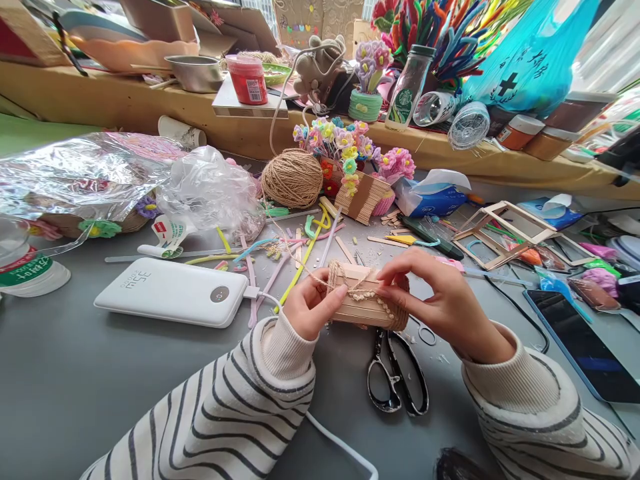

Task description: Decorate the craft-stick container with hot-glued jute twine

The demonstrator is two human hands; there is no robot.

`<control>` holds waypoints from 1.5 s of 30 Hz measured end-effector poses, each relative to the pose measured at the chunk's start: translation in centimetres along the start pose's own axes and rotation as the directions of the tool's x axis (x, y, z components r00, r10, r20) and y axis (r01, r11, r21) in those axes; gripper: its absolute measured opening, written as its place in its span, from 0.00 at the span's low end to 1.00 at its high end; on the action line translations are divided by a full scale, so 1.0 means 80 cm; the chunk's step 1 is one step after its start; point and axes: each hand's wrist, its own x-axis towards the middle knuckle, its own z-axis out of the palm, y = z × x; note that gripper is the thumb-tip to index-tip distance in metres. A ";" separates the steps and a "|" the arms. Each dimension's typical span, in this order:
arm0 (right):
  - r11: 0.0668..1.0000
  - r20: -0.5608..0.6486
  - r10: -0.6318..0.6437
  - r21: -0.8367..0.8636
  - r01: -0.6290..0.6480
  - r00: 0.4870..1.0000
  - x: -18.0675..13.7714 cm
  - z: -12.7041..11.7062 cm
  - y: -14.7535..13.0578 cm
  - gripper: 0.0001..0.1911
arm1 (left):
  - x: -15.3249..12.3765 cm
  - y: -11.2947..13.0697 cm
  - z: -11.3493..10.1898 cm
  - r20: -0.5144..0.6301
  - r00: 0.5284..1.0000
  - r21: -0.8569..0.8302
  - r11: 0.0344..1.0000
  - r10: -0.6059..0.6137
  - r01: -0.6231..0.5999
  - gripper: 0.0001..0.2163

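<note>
Our left hand (306, 308) grips left end of craft-stick piece (356, 313), held over counter (65, 380), near scissors (395, 380). Our right hand (430, 290), fingers narrow, pinches jute twine (369, 294) against piece. We should keep twine taut, thumb pressing firmly, so crossings lie flat.
</note>
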 end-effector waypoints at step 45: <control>0.999 -0.080 0.043 0.011 -0.042 0.996 -0.002 0.011 0.000 0.03 | 0.003 0.000 0.003 -0.056 0.998 0.013 0.999 -0.043 0.044 0.13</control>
